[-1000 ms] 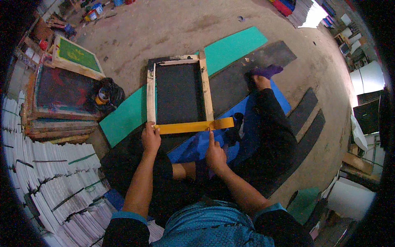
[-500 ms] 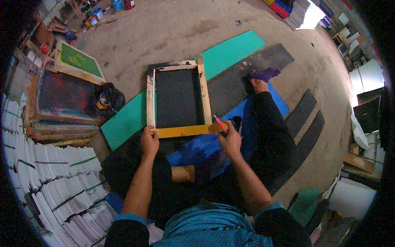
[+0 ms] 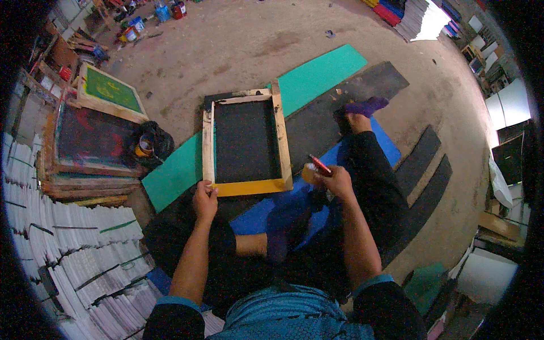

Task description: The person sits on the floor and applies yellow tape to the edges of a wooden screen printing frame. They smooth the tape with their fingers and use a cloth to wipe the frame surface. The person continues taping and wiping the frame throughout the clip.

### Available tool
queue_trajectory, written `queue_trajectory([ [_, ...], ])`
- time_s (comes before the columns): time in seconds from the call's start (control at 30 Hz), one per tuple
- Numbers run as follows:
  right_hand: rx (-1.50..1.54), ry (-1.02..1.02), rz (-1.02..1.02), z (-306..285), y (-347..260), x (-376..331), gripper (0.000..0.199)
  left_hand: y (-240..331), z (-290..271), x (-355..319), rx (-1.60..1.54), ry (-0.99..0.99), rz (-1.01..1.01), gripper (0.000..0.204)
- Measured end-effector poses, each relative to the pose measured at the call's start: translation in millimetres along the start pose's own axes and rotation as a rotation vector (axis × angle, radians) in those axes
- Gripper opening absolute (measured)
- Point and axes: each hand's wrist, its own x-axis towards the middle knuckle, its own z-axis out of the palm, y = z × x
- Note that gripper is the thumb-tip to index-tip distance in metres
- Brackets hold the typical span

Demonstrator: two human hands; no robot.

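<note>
A wooden frame [image 3: 208,141] with a dark panel inside it lies in front of me. Along its near bar runs a strip of yellow tape [image 3: 249,187], whose right end stops near the frame's corner. My left hand [image 3: 204,201] pinches the near left corner, thumb and fingers at the tape's left end. Away from the frame, to its right, my right hand [image 3: 338,182] is closed around a slim red pen-shaped tool [image 3: 320,165]. A small yellowish piece [image 3: 310,173], perhaps the tape roll, is at the same fingers; its shape is unclear.
Green [image 3: 323,76], black [image 3: 374,82] and blue [image 3: 382,139] sheets lie beneath and around the frame. Bundled paper stacks [image 3: 96,243] stand at left, near more frames [image 3: 93,133] and a black bag [image 3: 161,139]. My purple-socked foot [image 3: 368,106] rests at right.
My right hand has moved right, off the frame, with the red tool and yellowish piece. The tape no longer stretches to it. My left hand stays at the corner.
</note>
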Motion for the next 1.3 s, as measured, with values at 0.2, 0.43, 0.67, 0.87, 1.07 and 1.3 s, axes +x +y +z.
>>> queue_trajectory([
  [0.2, -0.060, 0.472, -0.176, 21, 21, 90, 0.029, 11, 5, 4, -0.172, -0.010, 0.005, 0.036],
  [0.43, -0.230, 0.582, -0.365, 59, 71, 112, 0.048, 39, -16, 8, -0.111, -0.083, -0.063, 0.043],
  [0.67, -0.425, 0.467, -0.699, 84, 46, 80, 0.052, 46, -34, 11, -0.079, -0.085, -0.093, 0.045],
  [0.87, -0.497, 0.215, -0.949, 111, -32, 47, 0.032, 67, -39, 3, -0.081, -0.057, 0.038, 0.042],
  [1.07, -0.354, 0.096, -0.826, 107, -47, 35, 0.023, 50, -43, 6, -0.004, -0.010, 0.165, 0.040],
  [1.3, 0.436, -0.319, -0.587, 70, -56, 45, 0.012, 86, -62, 24, -0.200, -0.063, 0.025, 0.038],
])
